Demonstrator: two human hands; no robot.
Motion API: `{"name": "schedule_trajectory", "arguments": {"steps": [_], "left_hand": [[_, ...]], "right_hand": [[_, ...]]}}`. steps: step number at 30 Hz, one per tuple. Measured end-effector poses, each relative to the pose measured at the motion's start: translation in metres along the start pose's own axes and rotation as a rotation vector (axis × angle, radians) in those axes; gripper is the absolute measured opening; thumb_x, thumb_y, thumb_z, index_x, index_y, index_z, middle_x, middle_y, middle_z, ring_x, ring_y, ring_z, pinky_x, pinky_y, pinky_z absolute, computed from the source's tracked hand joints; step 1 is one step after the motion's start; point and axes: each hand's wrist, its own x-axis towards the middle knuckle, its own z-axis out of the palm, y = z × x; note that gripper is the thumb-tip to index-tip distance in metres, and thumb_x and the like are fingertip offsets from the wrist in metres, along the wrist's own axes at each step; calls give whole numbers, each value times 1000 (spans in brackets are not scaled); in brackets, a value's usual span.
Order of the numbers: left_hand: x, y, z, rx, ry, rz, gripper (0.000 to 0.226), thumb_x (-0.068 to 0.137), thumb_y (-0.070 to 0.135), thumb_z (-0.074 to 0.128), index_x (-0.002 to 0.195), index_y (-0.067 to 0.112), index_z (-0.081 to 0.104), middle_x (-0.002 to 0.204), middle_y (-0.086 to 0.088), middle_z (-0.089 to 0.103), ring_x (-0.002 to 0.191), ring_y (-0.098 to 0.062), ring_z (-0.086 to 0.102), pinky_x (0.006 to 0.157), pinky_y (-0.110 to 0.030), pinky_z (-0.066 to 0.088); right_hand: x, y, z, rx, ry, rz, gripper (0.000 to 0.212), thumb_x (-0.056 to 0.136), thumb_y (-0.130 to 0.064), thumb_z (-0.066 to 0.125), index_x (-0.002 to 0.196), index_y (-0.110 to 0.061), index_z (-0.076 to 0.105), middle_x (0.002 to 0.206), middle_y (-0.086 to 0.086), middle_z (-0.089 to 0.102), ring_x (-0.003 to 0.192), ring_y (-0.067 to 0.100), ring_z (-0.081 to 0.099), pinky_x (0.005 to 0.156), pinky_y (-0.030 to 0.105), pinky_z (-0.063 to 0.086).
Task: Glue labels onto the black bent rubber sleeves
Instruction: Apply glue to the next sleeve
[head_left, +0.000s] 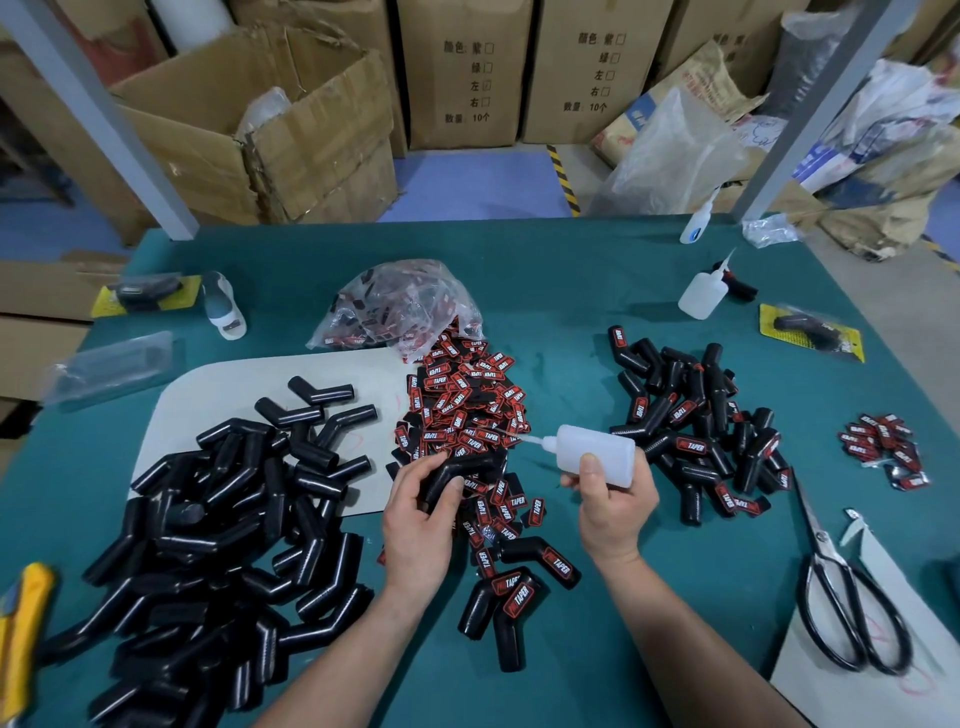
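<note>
Nearest us, between the forearms, a few finished sleeves (519, 592) lie on the green tabletop (727, 571), labels up. Just beyond them, the left hand (421, 514) curls round a bare black bent rubber sleeve (457, 470), holding it over the heap of loose labels (462, 410). The right hand (613, 504) grips a translucent glue bottle (597, 454) on its side, nozzle aimed left and stopping just short of the sleeve. The unlabelled pile (218, 519) lies to the left and the labelled pile (696, 431) to the right. Farther off, a plastic bag of labels (400, 306) spills toward us.

We judge that glue is about to go on. A hard squeeze could flood the sleeve and drip onto the loose labels below, sticking them together. Glue could also catch the left fingers, which wrap close to the spot.
</note>
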Motion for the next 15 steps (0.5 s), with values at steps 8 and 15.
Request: {"name": "schedule_trajectory", "arguments": {"steps": [8, 15], "left_hand": [[0, -3, -1, -14, -18, -4, 27, 92, 34, 71, 116, 44, 66, 119, 17, 68, 117, -11, 65, 108, -46, 50], [1, -7, -1, -29, -29, 27, 30, 89, 42, 69, 119, 41, 66, 123, 5, 69, 114, -28, 67, 106, -54, 50]], "right_hand": [[7, 15, 7, -369, -325, 5, 22, 78, -32, 74, 97, -40, 66, 102, -23, 60, 96, 7, 60, 83, 16, 44], [10, 15, 5, -505, -327, 57, 35, 85, -22, 75, 98, -48, 56, 103, -24, 61, 96, 6, 59, 79, 24, 49]]}}
